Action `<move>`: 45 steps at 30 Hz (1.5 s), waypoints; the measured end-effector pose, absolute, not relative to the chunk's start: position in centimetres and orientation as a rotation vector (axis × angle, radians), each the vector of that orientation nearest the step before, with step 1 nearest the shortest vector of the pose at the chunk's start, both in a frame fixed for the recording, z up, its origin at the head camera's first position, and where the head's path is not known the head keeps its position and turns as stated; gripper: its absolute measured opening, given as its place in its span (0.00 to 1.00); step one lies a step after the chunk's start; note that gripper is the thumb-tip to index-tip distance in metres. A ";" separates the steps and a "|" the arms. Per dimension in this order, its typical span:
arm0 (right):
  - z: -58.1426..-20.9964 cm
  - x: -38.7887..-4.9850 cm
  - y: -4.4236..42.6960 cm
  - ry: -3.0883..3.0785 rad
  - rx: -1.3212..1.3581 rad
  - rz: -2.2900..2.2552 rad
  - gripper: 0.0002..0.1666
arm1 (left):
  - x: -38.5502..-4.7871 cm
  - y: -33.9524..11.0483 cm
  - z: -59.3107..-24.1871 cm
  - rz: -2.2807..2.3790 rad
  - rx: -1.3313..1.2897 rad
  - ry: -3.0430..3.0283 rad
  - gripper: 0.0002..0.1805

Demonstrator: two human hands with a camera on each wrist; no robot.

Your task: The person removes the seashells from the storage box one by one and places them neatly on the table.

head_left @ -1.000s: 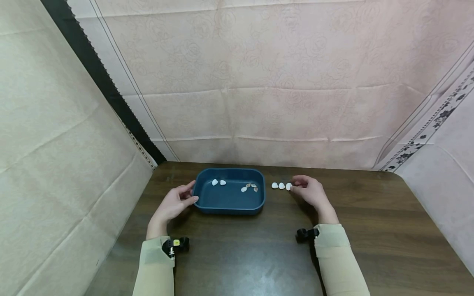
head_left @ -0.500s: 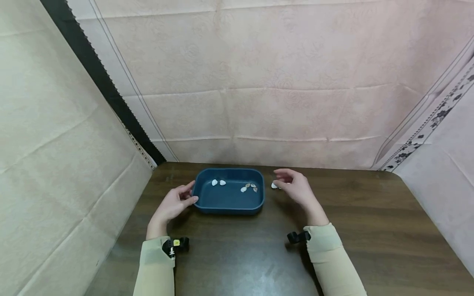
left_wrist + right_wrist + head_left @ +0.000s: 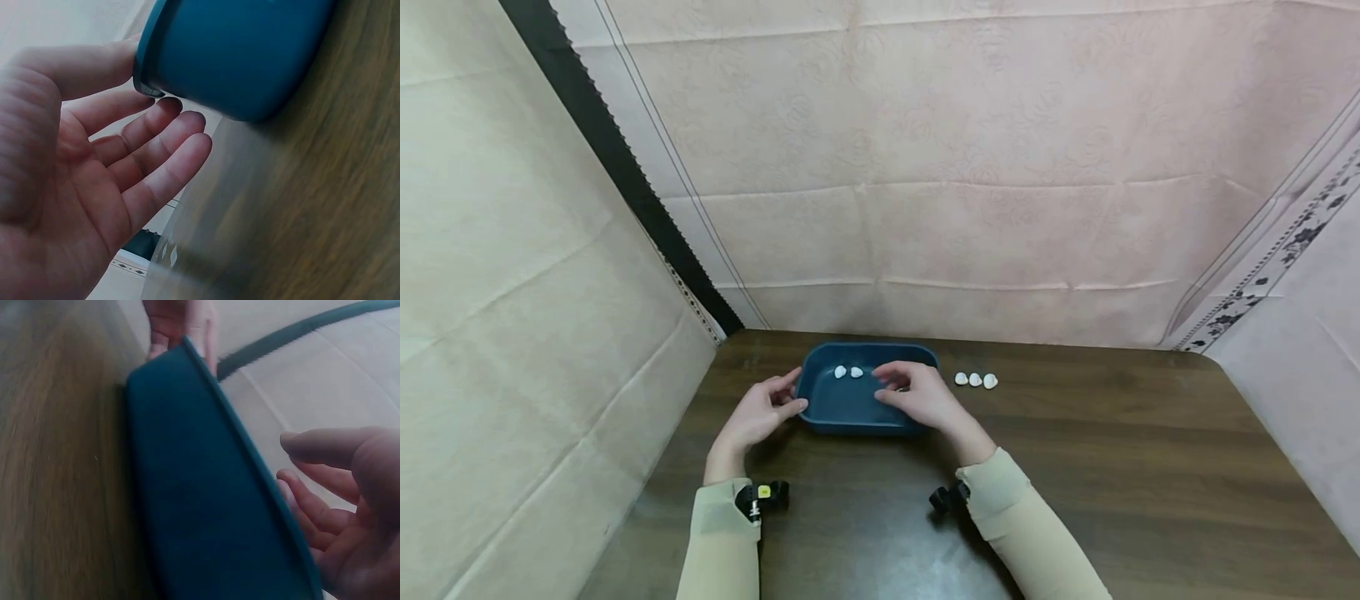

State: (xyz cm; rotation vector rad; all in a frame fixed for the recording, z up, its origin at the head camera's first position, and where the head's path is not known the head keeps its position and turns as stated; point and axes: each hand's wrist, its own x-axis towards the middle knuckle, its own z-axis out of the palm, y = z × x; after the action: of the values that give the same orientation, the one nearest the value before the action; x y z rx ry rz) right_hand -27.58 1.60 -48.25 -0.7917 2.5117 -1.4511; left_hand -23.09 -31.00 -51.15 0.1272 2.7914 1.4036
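Note:
My left hand holds the left end of a blue rectangular tray. In the left wrist view, the thumb lies at the rim of the tray and the other fingers spread below it. My right hand hovers over the right half of the tray, fingers loosely bent, thumb and index apart, nothing seen between them. Two small white shell-like pieces lie inside at the upper left. Whatever lies beneath the right hand is hidden. Right of the tray, three similar white pieces sit in a row.
The brown wooden table carries everything. Pale patterned cloth hangs behind it and along both sides. Each wrist wears a black camera mount.
My right hand has left the white piece at the row's right end, passing leftward over the row to above the tray. That piece stays on the table. My left hand keeps its place.

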 end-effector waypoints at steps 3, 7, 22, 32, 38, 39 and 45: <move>-48.5 -28.4 0.2 2.509 -0.825 -1.356 0.19 | -23.1 -31.0 -51.1 1.406 0.132 2.798 0.36; -49.2 -29.8 -1.5 2.515 -0.810 -1.239 0.20 | -23.1 -31.0 -51.2 1.409 0.139 2.803 0.36; -51.2 -32.0 -4.6 2.616 -0.695 -1.039 0.24 | -23.2 -31.2 -51.3 1.422 0.137 2.797 0.36; -51.4 -31.9 -4.7 2.640 -0.684 -0.999 0.10 | -23.1 -31.2 -51.2 1.423 0.132 2.788 0.36; -51.6 -31.8 -4.7 2.670 -0.682 -0.996 0.05 | -23.0 -31.2 -51.2 1.424 0.128 2.785 0.36; -51.6 -31.9 -4.7 2.674 -0.672 -1.001 0.05 | -23.0 -31.2 -51.2 1.425 0.130 2.785 0.36; -51.8 -31.9 -4.9 2.692 -0.596 -1.038 0.05 | -23.0 -31.2 -51.2 1.432 0.134 2.780 0.36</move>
State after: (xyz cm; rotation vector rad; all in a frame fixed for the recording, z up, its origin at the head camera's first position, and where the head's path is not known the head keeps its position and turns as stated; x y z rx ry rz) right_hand -31.89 -4.88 -51.77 -0.5965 2.6920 -1.0377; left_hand -23.01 -31.20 -51.22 0.1337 2.7803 1.4317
